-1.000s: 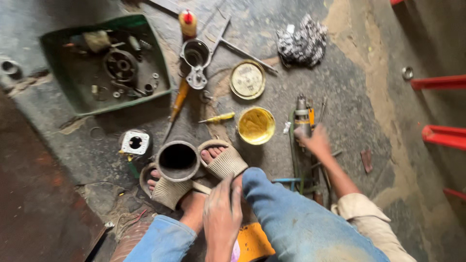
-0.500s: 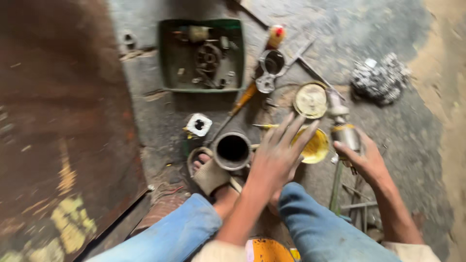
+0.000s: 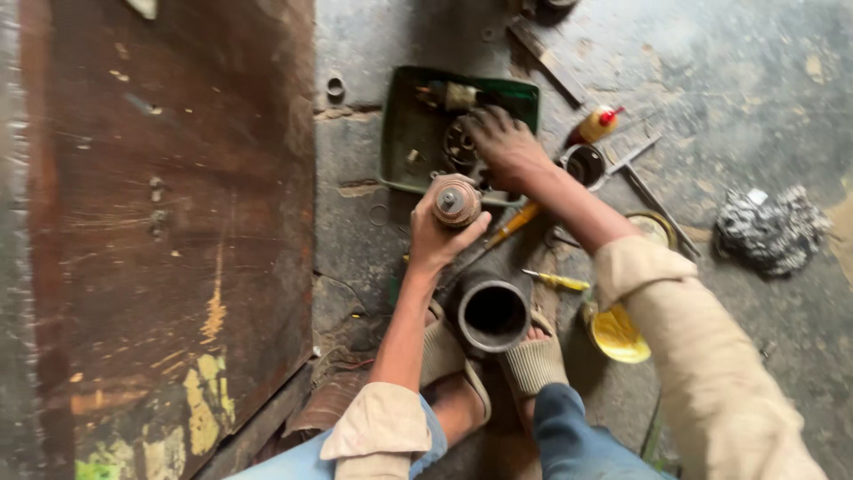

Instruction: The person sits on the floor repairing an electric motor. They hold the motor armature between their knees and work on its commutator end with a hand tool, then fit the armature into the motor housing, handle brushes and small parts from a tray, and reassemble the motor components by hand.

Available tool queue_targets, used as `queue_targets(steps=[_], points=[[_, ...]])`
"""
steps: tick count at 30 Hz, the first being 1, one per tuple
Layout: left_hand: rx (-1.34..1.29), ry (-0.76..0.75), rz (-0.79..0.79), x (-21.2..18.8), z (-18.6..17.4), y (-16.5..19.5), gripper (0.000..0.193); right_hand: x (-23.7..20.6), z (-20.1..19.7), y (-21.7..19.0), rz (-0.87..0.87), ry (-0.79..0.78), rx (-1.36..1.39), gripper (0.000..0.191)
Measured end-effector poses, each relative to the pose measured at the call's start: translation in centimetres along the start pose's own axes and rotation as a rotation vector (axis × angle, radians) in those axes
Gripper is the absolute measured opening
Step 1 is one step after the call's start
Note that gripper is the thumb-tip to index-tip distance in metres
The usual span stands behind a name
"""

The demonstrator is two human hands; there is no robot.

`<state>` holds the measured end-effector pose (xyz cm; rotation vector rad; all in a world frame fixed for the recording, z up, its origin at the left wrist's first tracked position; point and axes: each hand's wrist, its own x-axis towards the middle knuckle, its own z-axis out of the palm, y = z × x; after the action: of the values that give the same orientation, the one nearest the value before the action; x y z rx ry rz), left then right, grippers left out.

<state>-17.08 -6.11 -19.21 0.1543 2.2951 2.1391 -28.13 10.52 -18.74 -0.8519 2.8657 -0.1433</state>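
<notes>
Green tray (image 3: 400, 151) of metal parts (image 3: 459, 147)

Left hand (image 3: 433, 238): bare, no glove, no ring to see.
Right hand (image 3: 505, 147): bare too, with dirty marks on it.
Sleeves (image 3: 380, 425): light tan cloth, the left one rolled up near the elbow, the right one long and loose.
Trousers (image 3: 569, 440): blue jeans.
Shoes (image 3: 531, 364): tan ribbed slippers, open at the front, toes showing.
</notes>
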Motion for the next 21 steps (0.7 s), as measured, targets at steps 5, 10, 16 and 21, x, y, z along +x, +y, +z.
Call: queue_targets(steps=[5,10,16,21], points=[[-0.173,-0.022,-0.080,0.3,0.3,-3.1,0.049,3.8,-0.1,-1.3,-0.146,0.016,-0.145,0.089],[-0.052,-0.010,-0.139,-0.8,2.2,-5.2,0.049,0.1,0.5,0.4,0.192,0.144,0.526,0.058],[0.184,0.080,-0.051,-2.0,3.8,-6.7,0.055,-8.9,2.6,-1.0,0.572,0.344,1.821,0.071],[0.087,0.123,-0.092,-2.4,4.1,-7.0,0.054,-12.3,2.1,-3.9,0.065,0.446,1.105,0.072]])
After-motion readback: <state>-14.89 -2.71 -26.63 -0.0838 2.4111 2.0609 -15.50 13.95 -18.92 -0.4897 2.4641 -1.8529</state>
